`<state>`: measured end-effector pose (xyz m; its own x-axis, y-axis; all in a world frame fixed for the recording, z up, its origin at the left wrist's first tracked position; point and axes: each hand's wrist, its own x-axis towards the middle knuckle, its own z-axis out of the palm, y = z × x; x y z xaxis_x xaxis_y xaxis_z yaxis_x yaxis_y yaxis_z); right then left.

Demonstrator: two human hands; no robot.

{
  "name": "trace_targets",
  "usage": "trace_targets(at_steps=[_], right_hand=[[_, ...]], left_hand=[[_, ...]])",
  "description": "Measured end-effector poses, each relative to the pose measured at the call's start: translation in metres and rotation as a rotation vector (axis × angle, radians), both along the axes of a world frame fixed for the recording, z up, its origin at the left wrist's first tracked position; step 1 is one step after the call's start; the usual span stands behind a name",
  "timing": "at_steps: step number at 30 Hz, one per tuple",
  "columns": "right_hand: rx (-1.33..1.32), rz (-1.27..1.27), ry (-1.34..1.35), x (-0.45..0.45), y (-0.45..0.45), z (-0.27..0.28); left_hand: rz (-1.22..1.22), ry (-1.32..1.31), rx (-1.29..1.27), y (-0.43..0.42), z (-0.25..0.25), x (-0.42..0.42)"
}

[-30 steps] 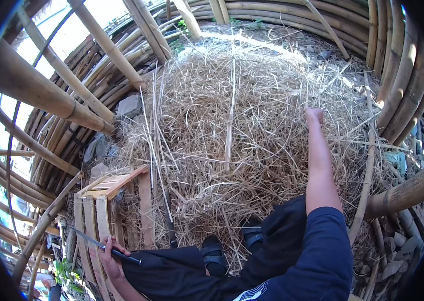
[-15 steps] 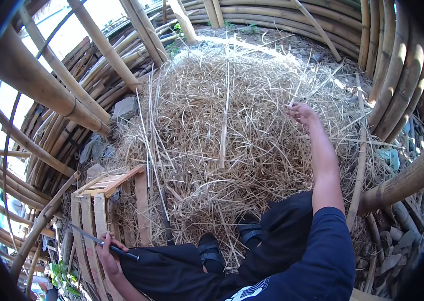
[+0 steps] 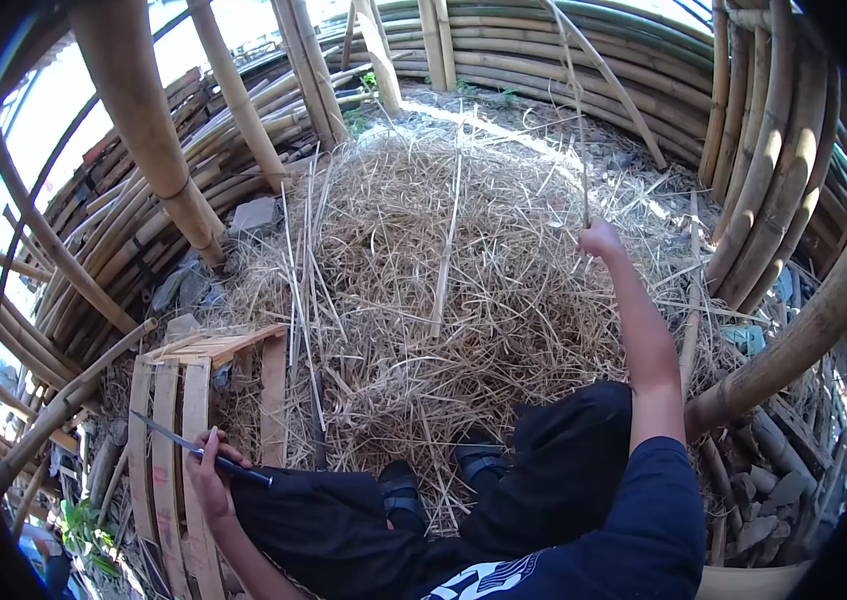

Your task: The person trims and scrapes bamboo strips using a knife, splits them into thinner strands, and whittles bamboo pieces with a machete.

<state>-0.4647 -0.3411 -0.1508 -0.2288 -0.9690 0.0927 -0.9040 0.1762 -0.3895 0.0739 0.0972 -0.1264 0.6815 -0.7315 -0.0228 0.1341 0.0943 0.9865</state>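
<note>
My left hand (image 3: 210, 480) is closed around the dark handle of a knife (image 3: 169, 433), beside a slatted wooden crate (image 3: 165, 420) at the lower left. The blade points up and to the left. Out over the pile of shavings (image 3: 423, 260), my right hand (image 3: 599, 240) is closed on a long thin bamboo strip (image 3: 581, 130). The strip stands nearly upright in this view, reaching toward the top edge. Some fingers of the right hand are hidden behind its back.
Stacked bamboo poles (image 3: 543, 70) curve along the back. Upright bamboo posts (image 3: 153, 130) stand at the left, and a thick pole (image 3: 793, 340) slants at the right. Broken stones (image 3: 773, 510) lie at the lower right. Pale strips (image 3: 301, 270) rest on the shavings.
My right hand has turned and now holds the long strip raised upright. My left hand keeps the knife, nearly unmoved. The view has shifted slightly.
</note>
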Motion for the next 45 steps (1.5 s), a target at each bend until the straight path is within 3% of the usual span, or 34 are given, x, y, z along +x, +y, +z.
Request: trace_targets(at_steps=[2, 4, 6, 8, 11, 12, 14, 16, 18, 19, 22, 27, 29, 32, 35, 36, 37, 40, 41, 42, 45], right_hand=[[0.207, 0.054, -0.268, 0.011, 0.008, 0.02], [0.121, 0.099, -0.164, 0.029, 0.019, 0.032], [0.016, 0.147, -0.375, 0.054, 0.033, 0.042], [-0.038, 0.2, -0.377, 0.074, 0.041, 0.035], [0.522, 0.316, -0.477, 0.105, 0.065, 0.043], [0.524, 0.327, -0.473, 0.115, 0.075, 0.046], [0.427, 0.259, -0.749, 0.134, 0.094, 0.046], [0.37, 0.239, -0.789, 0.152, 0.105, 0.052], [0.376, 0.29, -1.178, 0.158, 0.123, 0.065], [0.328, 0.256, -1.244, 0.168, 0.136, 0.066], [0.163, 0.33, -1.206, 0.2, 0.186, 0.043], [0.38, 0.474, -1.345, 0.244, 0.282, -0.023], [0.457, 0.541, -1.414, 0.254, 0.309, -0.039], [0.548, 0.534, -1.386, 0.262, 0.334, -0.053], [0.664, 0.514, -1.341, 0.267, 0.343, -0.059], [0.704, 0.509, -1.325, 0.267, 0.344, -0.061], [0.653, 0.651, -1.123, 0.261, 0.336, -0.077], [0.728, 0.741, -1.073, 0.259, 0.334, -0.065], [0.568, 0.834, -0.84, 0.257, 0.333, -0.073], [0.584, 0.834, -0.832, 0.257, 0.334, -0.067], [0.477, 0.88, -0.398, 0.259, 0.339, -0.05]], left_hand=[[0.006, 0.008, -0.014, 0.002, 0.002, -0.002], [-0.013, -0.013, -0.05, 0.006, -0.001, -0.001], [0.013, 0.032, -0.062, 0.009, 0.0, -0.002], [-0.004, 0.0, -0.056, 0.011, 0.002, -0.001], [-0.003, -0.014, -0.061, 0.012, 0.0, 0.001], [-0.007, -0.024, -0.056, 0.012, 0.001, 0.0], [0.001, -0.074, -0.052, 0.01, 0.005, -0.003], [0.003, -0.127, -0.045, 0.008, 0.009, -0.009], [-0.067, -0.091, -0.143, 0.004, 0.011, -0.019], [-0.068, -0.06, -0.132, -0.002, 0.013, -0.028], [-0.247, -0.019, -0.073, -0.015, 0.022, -0.059], [-0.35, 0.399, -0.026, -0.03, -0.015, -0.103], [-0.397, 0.407, -0.014, -0.037, -0.033, -0.119], [-0.443, 0.467, 0.064, -0.044, -0.075, -0.132], [-0.495, 0.473, 0.264, -0.039, -0.077, -0.136], [-0.48, 0.492, 0.268, -0.039, -0.082, -0.139], [-0.529, 0.451, 0.193, -0.038, -0.088, -0.141], [-0.582, 0.419, 0.139, -0.039, -0.097, -0.144], [-0.557, 0.476, 0.154, -0.041, -0.106, -0.146], [-0.531, 0.532, 0.169, -0.042, -0.112, -0.148], [-0.501, 0.507, 0.217, -0.044, -0.108, -0.149]])
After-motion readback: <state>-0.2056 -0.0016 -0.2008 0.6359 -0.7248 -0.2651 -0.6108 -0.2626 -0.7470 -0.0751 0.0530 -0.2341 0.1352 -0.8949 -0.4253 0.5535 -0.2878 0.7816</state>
